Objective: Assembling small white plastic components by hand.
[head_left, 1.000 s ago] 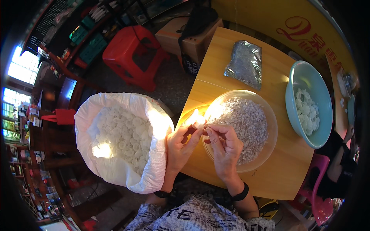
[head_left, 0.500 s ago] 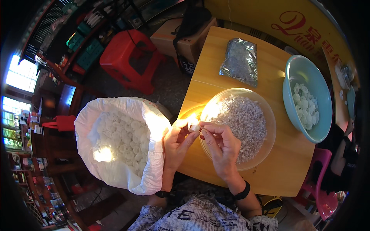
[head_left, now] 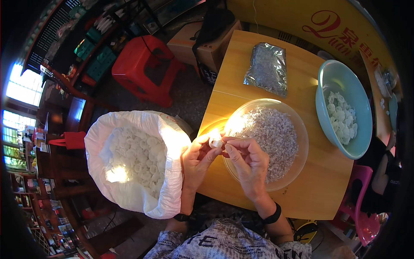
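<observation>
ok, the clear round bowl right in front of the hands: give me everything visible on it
The clear round plastic-looking bowl is wide and shallow, upright on the yellow wooden table near its front edge. It is largely filled with a heap of tiny pale grey pieces, too small to identify. Sunlight glares on its left rim. The right hand lies over its near-left part; whether it touches the rim cannot be told. Both hands pinch a small white ring-shaped piece at that edge.

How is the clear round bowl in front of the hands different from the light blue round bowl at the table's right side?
The clear round bowl is see-through and piled with tiny greyish pieces; the light blue round bowl is opaque and holds fewer, larger white pieces. The clear bowl sits right behind both hands; the blue bowl stands farther away, untouched. Both rest on the wooden table.
</observation>
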Demonstrator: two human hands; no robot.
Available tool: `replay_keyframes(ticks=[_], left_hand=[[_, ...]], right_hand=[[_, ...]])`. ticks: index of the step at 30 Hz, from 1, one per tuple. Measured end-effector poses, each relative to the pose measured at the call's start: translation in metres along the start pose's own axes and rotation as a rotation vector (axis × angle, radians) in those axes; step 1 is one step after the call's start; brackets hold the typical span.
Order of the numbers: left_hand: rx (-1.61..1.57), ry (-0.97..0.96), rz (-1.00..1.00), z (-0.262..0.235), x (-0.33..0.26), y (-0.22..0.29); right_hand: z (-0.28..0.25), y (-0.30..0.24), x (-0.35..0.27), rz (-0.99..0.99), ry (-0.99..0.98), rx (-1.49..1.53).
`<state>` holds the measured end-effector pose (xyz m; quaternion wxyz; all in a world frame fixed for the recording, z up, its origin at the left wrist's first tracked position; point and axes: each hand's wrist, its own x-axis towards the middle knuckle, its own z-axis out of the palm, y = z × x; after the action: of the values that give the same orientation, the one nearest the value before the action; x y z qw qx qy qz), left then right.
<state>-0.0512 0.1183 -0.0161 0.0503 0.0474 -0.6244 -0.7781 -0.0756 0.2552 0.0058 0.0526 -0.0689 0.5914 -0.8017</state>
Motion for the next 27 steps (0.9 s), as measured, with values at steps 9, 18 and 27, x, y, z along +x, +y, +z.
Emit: replay_keyframes(ticks=[9, 18, 27], left_hand=[[0.019, 0.063, -0.024, 0.007, 0.001, 0.008], [0.087, 0.062, 0.035, -0.001, 0.002, 0.004], [0.066, 0.04, 0.179, -0.006, 0.002, -0.004]], right_hand=[[0.002, -0.005, 0.003, 0.043, 0.002, 0.056], [0.007, -0.005, 0.004, 0.135, 0.032, 0.093], [0.004, 0.003, 0.004, -0.06, 0.039, -0.181]])
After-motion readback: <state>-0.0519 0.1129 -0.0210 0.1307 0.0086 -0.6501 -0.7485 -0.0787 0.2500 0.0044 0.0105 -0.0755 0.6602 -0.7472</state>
